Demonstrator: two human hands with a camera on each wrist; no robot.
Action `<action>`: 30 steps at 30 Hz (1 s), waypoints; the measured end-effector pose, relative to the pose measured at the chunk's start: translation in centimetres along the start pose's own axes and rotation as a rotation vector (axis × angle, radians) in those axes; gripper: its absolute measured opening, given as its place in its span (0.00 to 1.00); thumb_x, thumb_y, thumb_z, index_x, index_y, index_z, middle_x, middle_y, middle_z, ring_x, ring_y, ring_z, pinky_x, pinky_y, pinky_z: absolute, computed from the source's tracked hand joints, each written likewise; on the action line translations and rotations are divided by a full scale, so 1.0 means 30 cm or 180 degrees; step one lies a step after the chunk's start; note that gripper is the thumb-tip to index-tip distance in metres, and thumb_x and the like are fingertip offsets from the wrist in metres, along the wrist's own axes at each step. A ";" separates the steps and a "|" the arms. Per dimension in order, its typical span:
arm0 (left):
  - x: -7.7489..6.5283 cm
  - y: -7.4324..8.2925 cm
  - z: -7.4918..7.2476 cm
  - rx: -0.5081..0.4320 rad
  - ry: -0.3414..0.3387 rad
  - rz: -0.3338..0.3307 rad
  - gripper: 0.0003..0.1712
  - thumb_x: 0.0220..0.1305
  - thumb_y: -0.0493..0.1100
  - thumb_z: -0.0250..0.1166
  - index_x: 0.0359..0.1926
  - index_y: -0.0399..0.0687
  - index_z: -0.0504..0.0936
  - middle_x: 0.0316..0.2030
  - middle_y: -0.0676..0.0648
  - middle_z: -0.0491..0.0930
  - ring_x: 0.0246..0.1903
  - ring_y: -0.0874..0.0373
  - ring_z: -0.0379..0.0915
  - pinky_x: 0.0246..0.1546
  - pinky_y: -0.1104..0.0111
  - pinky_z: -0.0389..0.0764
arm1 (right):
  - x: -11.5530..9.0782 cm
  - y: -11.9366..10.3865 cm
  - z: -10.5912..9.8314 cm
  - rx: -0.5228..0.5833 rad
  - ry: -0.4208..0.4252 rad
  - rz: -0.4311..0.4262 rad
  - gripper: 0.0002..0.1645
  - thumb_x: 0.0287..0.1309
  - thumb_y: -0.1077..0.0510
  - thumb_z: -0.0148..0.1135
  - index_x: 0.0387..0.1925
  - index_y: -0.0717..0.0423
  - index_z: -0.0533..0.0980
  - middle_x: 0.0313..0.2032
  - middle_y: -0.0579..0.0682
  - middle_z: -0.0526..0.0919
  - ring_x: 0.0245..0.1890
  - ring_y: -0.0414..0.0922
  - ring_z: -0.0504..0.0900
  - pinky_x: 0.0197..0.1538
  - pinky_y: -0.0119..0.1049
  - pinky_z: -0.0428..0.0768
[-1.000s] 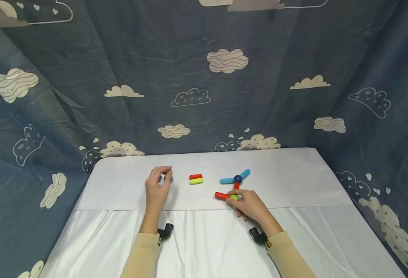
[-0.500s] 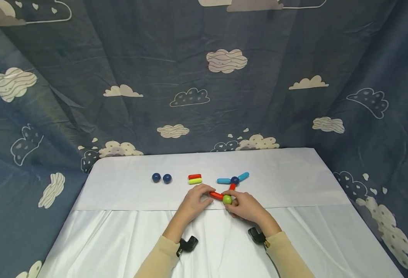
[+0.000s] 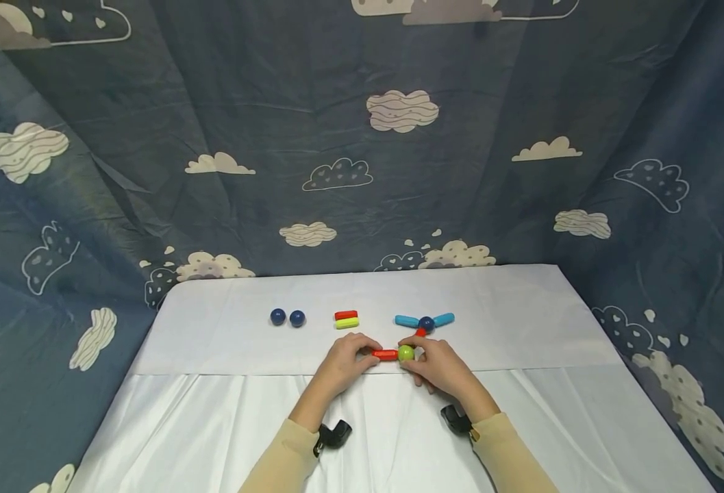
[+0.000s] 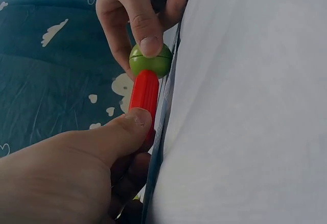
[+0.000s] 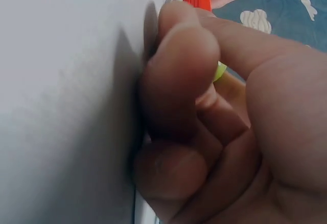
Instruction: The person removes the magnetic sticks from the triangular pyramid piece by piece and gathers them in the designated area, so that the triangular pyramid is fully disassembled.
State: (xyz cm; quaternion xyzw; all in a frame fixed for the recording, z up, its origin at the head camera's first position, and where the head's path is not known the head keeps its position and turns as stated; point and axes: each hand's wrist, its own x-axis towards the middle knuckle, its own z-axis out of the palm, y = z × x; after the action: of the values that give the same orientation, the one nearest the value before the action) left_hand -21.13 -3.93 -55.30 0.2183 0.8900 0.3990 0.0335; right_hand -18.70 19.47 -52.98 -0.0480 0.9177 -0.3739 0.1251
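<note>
My left hand [image 3: 343, 364] pinches a red rod [image 3: 385, 355] between thumb and fingers. The rod's right end meets a green ball [image 3: 406, 352], which my right hand [image 3: 440, 363] grips. In the left wrist view the ribbed red rod [image 4: 145, 94] touches the green ball [image 4: 151, 60], with the right thumb on top. A second red rod [image 3: 420, 333], partly hidden by the right fingers, leads to a dark blue ball [image 3: 426, 324]. Two light blue rods, one on the left [image 3: 407, 320] and one on the right [image 3: 444, 319], spread from that ball.
Two loose dark blue balls, a left one [image 3: 278, 316] and a right one [image 3: 296, 318], lie at the left on the white table [image 3: 214, 342]. Nearer the middle, a short red rod [image 3: 346, 315] lies beside a yellow rod [image 3: 346, 323]. A cloud-patterned curtain [image 3: 460, 171] stands behind.
My left hand came from the loose blue balls to the red rod, leaving both balls on the table. The rod has since turned level, and the joined pieces have shifted slightly right.
</note>
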 end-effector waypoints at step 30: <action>0.001 -0.023 -0.009 -0.0314 0.0126 -0.0120 0.11 0.71 0.44 0.71 0.53 0.53 0.89 0.48 0.53 0.89 0.45 0.61 0.81 0.54 0.63 0.83 | 0.005 0.040 -0.029 0.0259 -0.0080 0.0105 0.25 0.67 0.48 0.73 0.63 0.48 0.81 0.17 0.48 0.80 0.10 0.43 0.74 0.20 0.32 0.75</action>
State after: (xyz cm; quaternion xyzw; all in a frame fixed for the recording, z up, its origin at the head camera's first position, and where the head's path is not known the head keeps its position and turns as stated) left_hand -21.48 -4.51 -55.60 0.1917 0.8737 0.4459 0.0340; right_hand -19.06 20.88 -53.26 -0.0324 0.9008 -0.4082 0.1445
